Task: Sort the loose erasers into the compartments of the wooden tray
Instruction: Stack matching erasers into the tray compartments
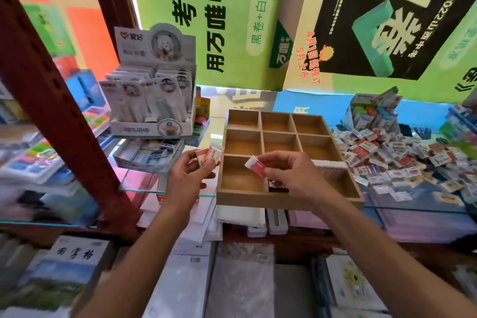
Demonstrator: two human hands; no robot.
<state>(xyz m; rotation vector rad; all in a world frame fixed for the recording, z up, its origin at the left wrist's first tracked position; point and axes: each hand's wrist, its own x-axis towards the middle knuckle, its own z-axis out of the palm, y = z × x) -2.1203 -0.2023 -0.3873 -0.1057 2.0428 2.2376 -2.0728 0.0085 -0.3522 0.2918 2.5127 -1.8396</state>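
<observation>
A wooden tray [286,199] with several compartments sits on a glass shelf. My right hand [291,175] pinches a red and white eraser [255,165] above the front left compartment. Just left of the tray, my left hand [187,175] holds a few red and white erasers [209,155]. A dark eraser [277,185] lies in the front middle compartment, partly hidden by my right hand. White erasers [329,168] lie in the front right compartment. The back and middle rows look bare. A heap of loose erasers [402,160] covers the shelf to the tray's right.
A white display box of stationery [152,100] stands to the tray's left on stacked boxes. A red metal shelf post [51,100] rises at the left. Posters hang behind. Notebooks and paper packs [232,279] fill the lower shelf under the glass edge [165,191].
</observation>
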